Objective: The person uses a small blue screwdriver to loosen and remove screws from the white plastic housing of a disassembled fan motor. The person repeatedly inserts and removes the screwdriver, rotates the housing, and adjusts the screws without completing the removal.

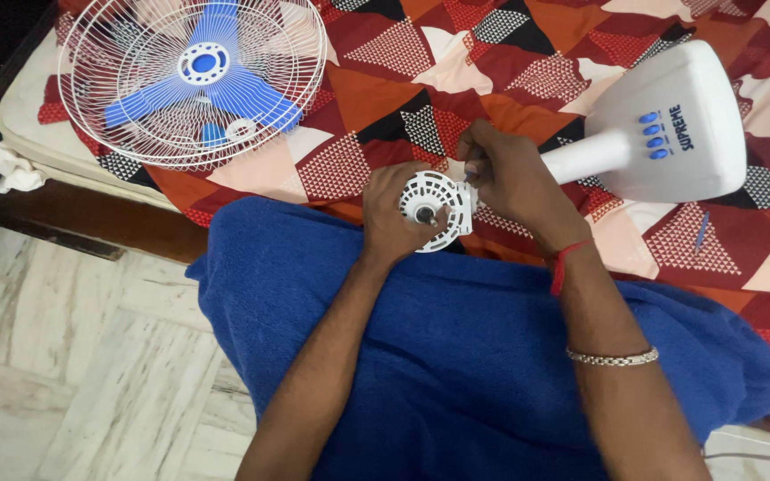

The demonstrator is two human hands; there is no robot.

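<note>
The fan motor housing point(434, 212) lies on the bed point(528, 98) at the person's lap, its round vented face toward the camera and its neck running right toward the white base point(670, 125). The left hand point(389, 218) wraps the housing's left rim; the right hand point(505, 174), fingers pressed together, pinches at its upper right edge. The detached grille with blue blades point(193, 80) lies well apart, upper left.
</note>
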